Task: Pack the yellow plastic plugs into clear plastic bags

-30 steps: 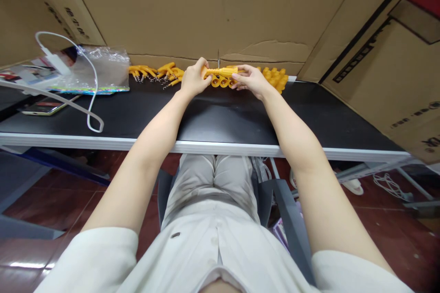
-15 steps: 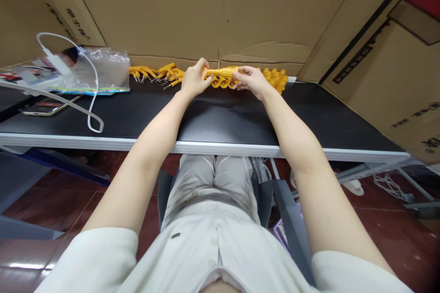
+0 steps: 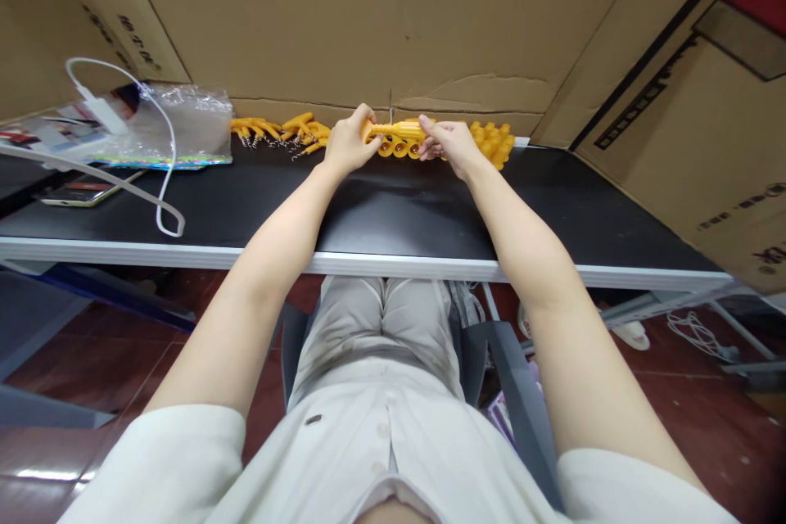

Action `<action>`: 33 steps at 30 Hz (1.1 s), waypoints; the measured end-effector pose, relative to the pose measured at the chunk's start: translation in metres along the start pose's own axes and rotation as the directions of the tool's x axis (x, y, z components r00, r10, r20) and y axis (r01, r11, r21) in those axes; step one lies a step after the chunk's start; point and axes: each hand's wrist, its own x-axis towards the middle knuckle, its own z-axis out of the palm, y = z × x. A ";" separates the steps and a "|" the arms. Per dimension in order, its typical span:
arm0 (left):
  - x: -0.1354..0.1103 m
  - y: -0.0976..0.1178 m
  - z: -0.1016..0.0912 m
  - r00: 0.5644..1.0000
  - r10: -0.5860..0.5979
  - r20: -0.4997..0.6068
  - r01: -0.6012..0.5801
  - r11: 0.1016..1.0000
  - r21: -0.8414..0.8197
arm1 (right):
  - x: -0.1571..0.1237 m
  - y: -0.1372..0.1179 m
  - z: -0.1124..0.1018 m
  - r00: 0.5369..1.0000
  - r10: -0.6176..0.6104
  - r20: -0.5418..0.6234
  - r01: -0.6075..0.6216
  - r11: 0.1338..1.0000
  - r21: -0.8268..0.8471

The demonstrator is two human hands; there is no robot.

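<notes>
Level above the back of the table is a yellow plastic corkscrew (image 3: 405, 129) with a ridged body. My left hand (image 3: 351, 139) is closed around its handle end on the left. At the other end, my right hand (image 3: 454, 144) has its thumb and fingers round the body, with the thumb uppermost. Left of my hands lie several yellow T-shaped handles (image 3: 300, 124) with bare metal spirals. Just below the held corkscrew is a row of yellow hollow sleeves (image 3: 399, 149), round ends toward me. More yellow sleeves (image 3: 493, 139) sit grouped beyond my right hand.
A clear plastic bag (image 3: 184, 124), a white cable (image 3: 173, 147) and a phone (image 3: 86, 193) occupy the table's left side. Cardboard panels (image 3: 295, 24) wall off the back and right. The black table (image 3: 393, 213) has a pale metal front edge.
The fingers of my right hand have shifted on the corkscrew's body, and its thumb now lies higher over the end. My left hand stays almost where it was.
</notes>
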 end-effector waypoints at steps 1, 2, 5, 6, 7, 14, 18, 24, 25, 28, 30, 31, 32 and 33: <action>0.000 0.001 0.000 1.000 0.012 -0.004 -0.012 1.000 -0.006 | 0.000 0.000 0.001 1.000 0.003 -0.009 -0.003 1.000 0.004; 0.000 0.003 0.000 1.000 0.021 -0.006 -0.021 1.000 -0.009 | 0.000 0.000 0.002 1.000 0.006 -0.017 -0.005 1.000 0.011; -0.001 0.007 -0.001 1.000 0.017 0.002 -0.017 1.000 0.009 | 0.001 0.001 0.004 0.999 0.017 -0.036 -0.016 0.999 0.037; -0.001 0.008 -0.001 1.000 0.009 0.008 -0.009 1.000 0.020 | 0.001 0.002 0.004 0.999 0.021 -0.035 -0.020 0.999 0.043; -0.001 0.009 -0.001 1.000 0.001 0.013 -0.001 1.000 0.028 | 0.002 0.003 0.004 0.999 0.026 -0.033 -0.025 0.999 0.047; -0.001 0.010 -0.002 1.000 -0.016 -0.003 0.016 1.000 -0.011 | 0.005 0.004 -0.001 0.995 0.093 0.040 -0.096 0.993 0.070; -0.001 0.009 -0.002 1.000 -0.024 -0.007 0.024 0.999 -0.022 | 0.000 -0.003 -0.003 0.996 0.049 0.079 -0.059 0.991 0.122; 0.001 0.000 0.001 1.000 -0.025 0.012 0.025 1.000 -0.005 | 0.000 -0.003 -0.003 0.998 0.023 0.065 -0.030 0.993 0.115; 0.001 -0.001 0.002 1.000 -0.017 0.012 0.018 1.000 -0.010 | 0.001 -0.002 -0.003 0.998 0.023 0.063 -0.030 0.994 0.108; 0.002 -0.003 0.004 1.000 -0.001 0.008 0.001 1.000 -0.019 | 0.000 -0.003 -0.004 0.998 0.026 0.058 -0.032 0.995 0.091; 0.002 -0.002 0.003 1.000 -0.009 0.009 0.009 1.000 -0.011 | -0.001 -0.005 -0.003 0.998 0.032 0.063 -0.038 0.995 0.090; 0.001 -0.001 0.003 1.000 -0.016 0.010 0.016 1.000 -0.007 | -0.003 -0.006 -0.002 0.997 0.036 0.064 -0.042 0.995 0.093; 0.001 0.000 0.002 1.000 -0.024 0.013 0.024 1.000 -0.006 | -0.004 -0.008 -0.001 0.997 0.040 0.064 -0.046 0.994 0.098; 0.001 0.001 0.001 0.999 -0.030 0.016 0.030 1.000 -0.008 | -0.005 -0.009 -0.001 0.997 0.044 0.061 -0.050 0.993 0.103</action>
